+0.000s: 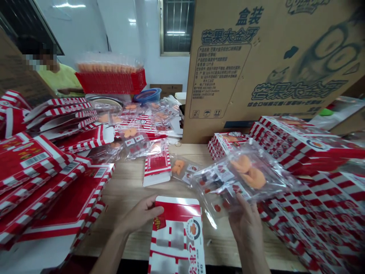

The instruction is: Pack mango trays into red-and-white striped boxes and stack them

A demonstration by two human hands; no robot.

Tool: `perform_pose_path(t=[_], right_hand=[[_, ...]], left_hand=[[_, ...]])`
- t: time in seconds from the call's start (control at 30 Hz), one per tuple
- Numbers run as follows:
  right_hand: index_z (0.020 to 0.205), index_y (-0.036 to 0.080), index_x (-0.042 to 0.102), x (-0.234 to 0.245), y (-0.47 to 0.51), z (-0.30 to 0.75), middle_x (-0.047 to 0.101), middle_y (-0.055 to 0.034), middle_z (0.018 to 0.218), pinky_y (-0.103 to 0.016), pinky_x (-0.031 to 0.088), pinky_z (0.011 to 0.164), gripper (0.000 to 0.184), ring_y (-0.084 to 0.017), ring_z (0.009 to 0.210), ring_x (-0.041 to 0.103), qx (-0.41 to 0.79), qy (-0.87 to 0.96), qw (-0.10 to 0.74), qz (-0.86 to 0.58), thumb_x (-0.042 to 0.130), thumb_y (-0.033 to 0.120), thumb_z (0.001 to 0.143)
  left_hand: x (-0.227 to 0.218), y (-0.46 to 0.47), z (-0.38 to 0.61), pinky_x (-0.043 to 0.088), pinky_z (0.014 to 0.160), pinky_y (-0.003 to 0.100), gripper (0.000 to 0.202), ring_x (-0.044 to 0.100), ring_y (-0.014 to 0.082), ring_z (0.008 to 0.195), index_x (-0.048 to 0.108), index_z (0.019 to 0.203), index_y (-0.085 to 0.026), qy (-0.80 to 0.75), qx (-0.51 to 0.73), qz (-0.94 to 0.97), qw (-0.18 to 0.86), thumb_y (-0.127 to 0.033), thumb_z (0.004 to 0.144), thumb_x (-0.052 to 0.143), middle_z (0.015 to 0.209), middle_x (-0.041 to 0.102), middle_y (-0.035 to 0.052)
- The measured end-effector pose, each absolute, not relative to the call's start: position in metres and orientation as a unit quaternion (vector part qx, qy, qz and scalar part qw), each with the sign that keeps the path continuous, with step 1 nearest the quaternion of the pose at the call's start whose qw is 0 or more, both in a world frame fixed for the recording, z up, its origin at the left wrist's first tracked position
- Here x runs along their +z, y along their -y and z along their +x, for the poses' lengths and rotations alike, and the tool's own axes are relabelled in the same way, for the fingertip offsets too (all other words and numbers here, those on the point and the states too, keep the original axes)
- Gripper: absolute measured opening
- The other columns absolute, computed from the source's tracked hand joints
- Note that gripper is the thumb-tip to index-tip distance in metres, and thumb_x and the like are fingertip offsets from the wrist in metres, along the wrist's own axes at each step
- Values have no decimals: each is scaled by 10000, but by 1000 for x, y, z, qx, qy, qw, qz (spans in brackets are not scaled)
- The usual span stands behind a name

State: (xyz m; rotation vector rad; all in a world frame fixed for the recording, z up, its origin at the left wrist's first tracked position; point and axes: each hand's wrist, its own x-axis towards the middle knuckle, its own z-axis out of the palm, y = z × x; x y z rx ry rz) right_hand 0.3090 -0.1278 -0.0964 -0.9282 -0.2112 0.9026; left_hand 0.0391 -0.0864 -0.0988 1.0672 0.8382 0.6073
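My left hand (142,215) is closed on the upper left edge of a red-and-white striped carton (176,228) with windows cut in its face; the carton's lower end runs out of view. My right hand (246,220) grips the near edge of a clear plastic tray pack (248,171) holding orange pieces and small printed sachets. The pack is tilted above the table, to the right of the carton. Beyond it another clear pack (182,169) lies flat on the wood, beside a red carton (157,167).
Flattened striped cartons (57,179) are piled on the left. Filled boxes (322,205) are stacked on the right. A large cardboard box (222,83) stands behind. More clear packs (134,139), a red crate (111,80) and a person in yellow (62,78) are farther back.
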Motion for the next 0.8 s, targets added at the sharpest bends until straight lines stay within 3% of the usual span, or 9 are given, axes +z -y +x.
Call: perform_pose_path(t=[0.13,0.33,0.53,0.67,0.8], right_hand=[[867,243,673,-83,113,293,720,82,825,-211,563,762,298,-95,779,680,457,80,806,-368,787,185,597],[869,207,669,-75,109,277,735,-4,821,-356,580,725,291,-221,813,701,572,136,710,-387,796,267,613],[934,212,657,-76,122,290,736,-11,850,-312,571,617,380,-193,693,690,614,214,635,-417,813,224,588],[924,223,644,-78,118,289,731,-20,868,-351,563,688,364,-211,752,694,562,231,669,-427,801,261,598],[958,258,627,-71,108,302,709,13,947,-388,506,863,360,-190,898,669,403,255,755,-449,776,292,632]], left_hand=[[-94,101,50,473,714,248,252,597,158,766,685,869,-186,-380,300,519,705,-409,754,671,828,657,23],[-84,109,62,455,632,202,231,567,121,695,639,810,-174,-386,311,515,699,-399,763,661,765,610,-7],[-88,115,61,481,611,209,264,592,127,674,624,783,-181,-425,398,450,677,-392,674,738,745,643,-6],[-95,113,66,476,576,200,269,596,122,635,621,762,-180,-451,420,426,663,-408,674,733,699,653,-8],[-100,108,65,478,557,201,318,595,114,593,599,764,-179,-457,411,410,674,-452,667,729,657,638,-20]])
